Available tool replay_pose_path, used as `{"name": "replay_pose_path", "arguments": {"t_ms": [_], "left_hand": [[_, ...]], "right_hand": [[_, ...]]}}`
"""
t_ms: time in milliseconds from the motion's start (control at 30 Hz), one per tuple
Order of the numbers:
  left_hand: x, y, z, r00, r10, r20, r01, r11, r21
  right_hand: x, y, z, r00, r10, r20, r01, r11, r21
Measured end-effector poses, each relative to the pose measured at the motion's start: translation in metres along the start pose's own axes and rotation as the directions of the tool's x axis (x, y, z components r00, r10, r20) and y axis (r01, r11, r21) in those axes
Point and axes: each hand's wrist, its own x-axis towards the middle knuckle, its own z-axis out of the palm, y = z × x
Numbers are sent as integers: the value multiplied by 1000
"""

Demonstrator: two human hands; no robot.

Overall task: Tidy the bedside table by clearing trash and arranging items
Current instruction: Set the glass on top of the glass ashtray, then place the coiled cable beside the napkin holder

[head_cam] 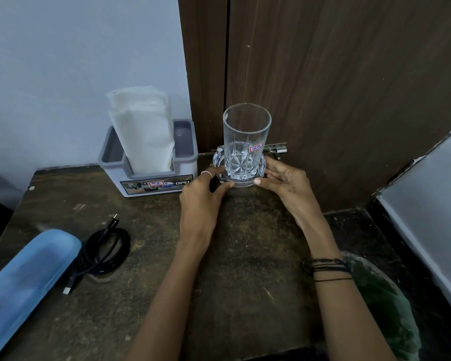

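Observation:
A tall clear glass [246, 131] with a red-bordered label stands upright on a round glass coaster [218, 162] at the back of the dark bedside table [245, 256]. My left hand [201, 196] touches the coaster's left rim with its fingertips. My right hand [284, 182] holds the coaster's right rim, thumb at the front. A grey holder [149, 175] with white tissues [143, 131] stands just left of the glass. A coiled black cable [102, 251] lies at the left.
A light blue case [29, 282] lies at the front left corner, next to the cable. A wooden panel [323, 87] rises right behind the glass, with a metal latch [277, 148] near the coaster. A pale surface [427, 204] borders the right.

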Motion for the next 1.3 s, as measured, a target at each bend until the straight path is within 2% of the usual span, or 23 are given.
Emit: {"name": "replay_pose_path", "arguments": {"t_ms": [500,567,633,700,733,833,900,933,1000,1100,1200,1300], "left_hand": [[-10,1,0,996,90,-29,-90,996,3],[-17,1,-4,996,85,-26,-87,995,-52],[-28,1,-9,995,93,-40,-97,990,-101],[-40,5,-20,984,137,-114,-148,985,-89],[-44,8,-26,970,162,-180,-179,981,-80],[-45,13,-52,891,106,-442,-181,975,-132],[-40,7,-71,808,2,-589,-147,969,-199],[-37,2,-80,788,-52,-614,-112,968,-226],[-29,-10,-94,822,-162,-546,17,966,-259],[-15,-29,-105,902,-277,-332,186,942,-281],[-3,-39,-107,949,-257,-181,186,924,-335],[3,-38,-108,949,-237,-206,172,941,-290]], "right_hand": [[-5,-4,-3,999,37,14,-37,999,-9],[-11,-8,-1,994,48,-98,-49,999,0],[-21,-12,5,943,-22,-331,13,999,-30],[-35,-20,17,860,-111,-498,116,993,-21],[-42,-24,24,841,-144,-522,164,986,-7],[-56,-38,53,843,-290,-453,285,955,-82],[-56,-38,74,856,-331,-398,277,942,-188],[-55,-38,84,860,-345,-375,269,933,-241],[-51,-39,100,864,-375,-334,270,908,-322],[-39,-39,115,881,-378,-286,254,886,-389],[-23,-30,124,924,-337,-183,223,861,-457],[-14,-23,129,937,-318,-146,219,859,-463]]}}
